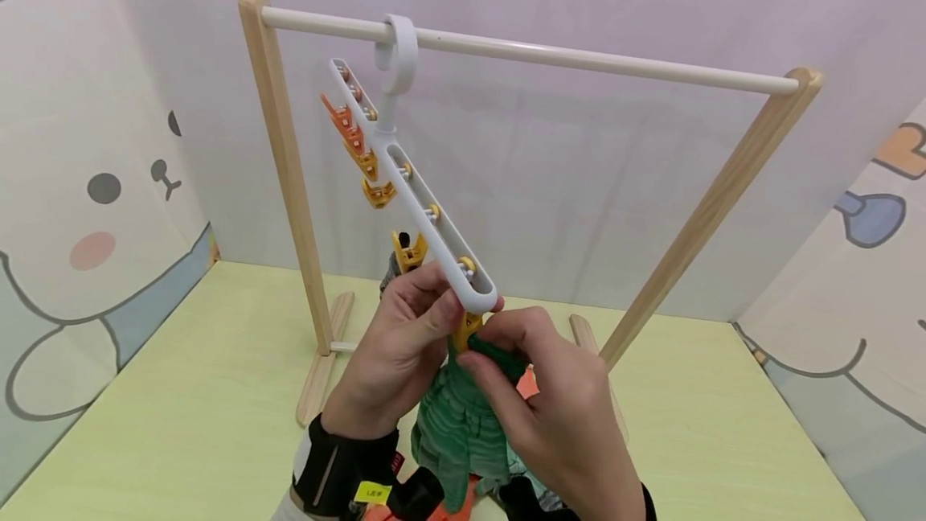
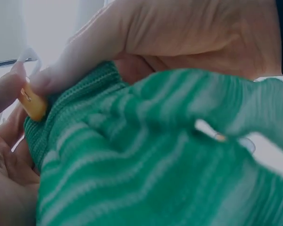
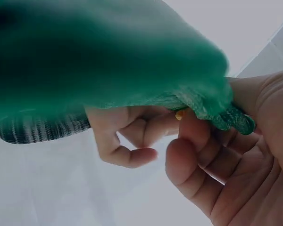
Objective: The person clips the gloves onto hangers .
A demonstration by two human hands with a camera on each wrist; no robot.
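Note:
A green striped knit glove (image 1: 459, 416) hangs below the near end of a white clip hanger (image 1: 441, 235), its fingers pointing down. My left hand (image 1: 398, 352) pinches the yellow clip (image 1: 464, 338) at that end, with the thumb beside the bar. My right hand (image 1: 567, 392) pinches the glove's dark green cuff between thumb and fingers, right at the clip. In the left wrist view the yellow clip (image 2: 34, 103) overlaps the cuff's edge. The glove (image 3: 108, 56) fills the top of the right wrist view and hides part of my hands.
The hanger hooks over the white rod (image 1: 579, 61) of a wooden rack. Orange and yellow clips (image 1: 378, 193) dangle farther along it; another yellow clip (image 1: 411, 252) holds a dark grey knitted item (image 1: 391, 273). Orange fabric (image 1: 456, 509) lies below on the pale yellow table (image 1: 723, 424).

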